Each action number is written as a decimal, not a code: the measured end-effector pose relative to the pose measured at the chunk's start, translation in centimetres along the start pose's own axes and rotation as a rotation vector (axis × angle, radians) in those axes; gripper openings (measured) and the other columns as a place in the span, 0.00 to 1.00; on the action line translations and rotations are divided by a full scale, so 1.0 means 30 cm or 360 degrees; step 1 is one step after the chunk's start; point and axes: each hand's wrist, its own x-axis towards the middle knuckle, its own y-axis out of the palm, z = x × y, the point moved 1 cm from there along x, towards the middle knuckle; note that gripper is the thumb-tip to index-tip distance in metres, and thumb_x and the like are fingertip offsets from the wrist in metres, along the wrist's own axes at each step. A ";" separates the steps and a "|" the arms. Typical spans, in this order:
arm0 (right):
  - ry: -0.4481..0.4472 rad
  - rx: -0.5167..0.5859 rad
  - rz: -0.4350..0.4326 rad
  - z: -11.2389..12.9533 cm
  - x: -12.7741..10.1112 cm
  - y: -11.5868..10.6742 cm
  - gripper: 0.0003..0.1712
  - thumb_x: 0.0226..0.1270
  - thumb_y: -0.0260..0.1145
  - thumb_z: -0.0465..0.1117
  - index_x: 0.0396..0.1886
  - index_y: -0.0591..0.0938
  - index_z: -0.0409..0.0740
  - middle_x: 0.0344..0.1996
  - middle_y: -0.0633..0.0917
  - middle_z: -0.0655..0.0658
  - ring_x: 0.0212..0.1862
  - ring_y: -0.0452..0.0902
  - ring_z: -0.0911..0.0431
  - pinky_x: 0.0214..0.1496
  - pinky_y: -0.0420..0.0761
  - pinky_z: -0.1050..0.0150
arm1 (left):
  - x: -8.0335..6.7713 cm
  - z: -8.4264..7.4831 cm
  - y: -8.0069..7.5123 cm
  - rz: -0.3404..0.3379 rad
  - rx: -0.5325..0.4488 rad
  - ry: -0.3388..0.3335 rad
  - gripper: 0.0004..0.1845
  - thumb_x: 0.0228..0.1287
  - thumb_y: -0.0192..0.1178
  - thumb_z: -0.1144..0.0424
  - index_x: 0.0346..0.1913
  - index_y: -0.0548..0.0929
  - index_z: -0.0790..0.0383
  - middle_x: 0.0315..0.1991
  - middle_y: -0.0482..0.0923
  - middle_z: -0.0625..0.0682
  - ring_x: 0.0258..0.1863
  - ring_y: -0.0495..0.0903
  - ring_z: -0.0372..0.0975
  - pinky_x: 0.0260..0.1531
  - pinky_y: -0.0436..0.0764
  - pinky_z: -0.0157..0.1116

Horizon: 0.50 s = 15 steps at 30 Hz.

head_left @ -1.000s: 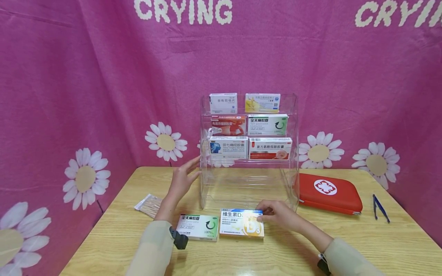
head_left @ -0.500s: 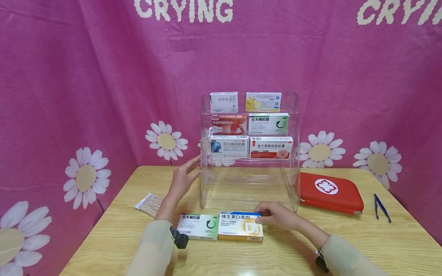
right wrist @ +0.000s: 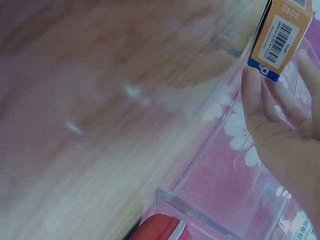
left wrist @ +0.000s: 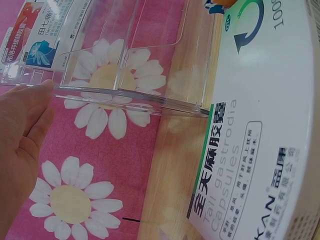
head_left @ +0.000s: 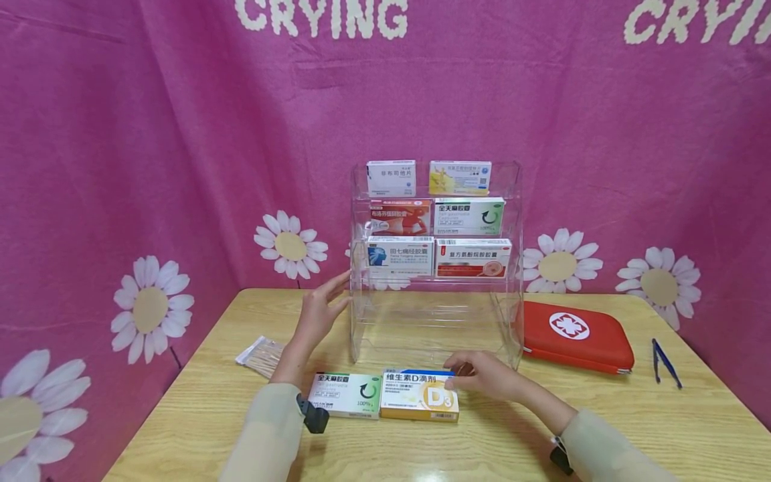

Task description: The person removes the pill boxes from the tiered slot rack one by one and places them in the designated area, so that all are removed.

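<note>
Vitamin D3 box (head_left: 419,395) lies at lower centre on the table (head_left: 632,415), its right end pinched by the right hand (head_left: 482,375); left hand (head_left: 319,311), fingers straight, touches the clear rack (head_left: 512,314) mid-frame.

1. We wear pale beige long sleeves on both arms.
2. Our left hand (head_left: 316,314) is bare; a black wrist camera sits at its 6 o'clock.
3. Our right hand (head_left: 484,376) is bare; another black unit sits at its 5 o'clock.
</note>
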 end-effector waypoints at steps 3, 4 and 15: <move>0.0002 0.0024 -0.0061 -0.002 -0.004 -0.009 0.21 0.63 0.70 0.46 0.46 0.82 0.32 0.35 0.87 0.45 0.37 0.79 0.66 0.40 0.85 0.72 | 0.001 0.000 0.001 0.0000 -0.0004 0.0006 0.27 0.58 0.65 0.76 0.62 0.77 0.67 0.56 0.81 0.63 0.55 0.83 0.53 0.57 0.83 0.43; -0.0006 0.0030 -0.0086 -0.003 -0.005 -0.012 0.21 0.63 0.69 0.46 0.46 0.82 0.32 0.36 0.87 0.44 0.37 0.79 0.66 0.41 0.85 0.72 | 0.002 0.000 0.002 0.0000 -0.0004 0.0006 0.27 0.58 0.65 0.76 0.63 0.77 0.67 0.56 0.81 0.63 0.55 0.83 0.53 0.57 0.83 0.43; -0.0029 -0.0062 -0.0534 0.029 0.005 -0.117 0.16 0.61 0.71 0.39 0.46 0.83 0.36 0.40 0.87 0.38 0.40 0.85 0.53 0.45 0.90 0.60 | -0.001 -0.006 0.000 -0.0001 0.0020 -0.0007 0.27 0.58 0.65 0.76 0.63 0.77 0.66 0.57 0.81 0.62 0.55 0.83 0.52 0.57 0.83 0.43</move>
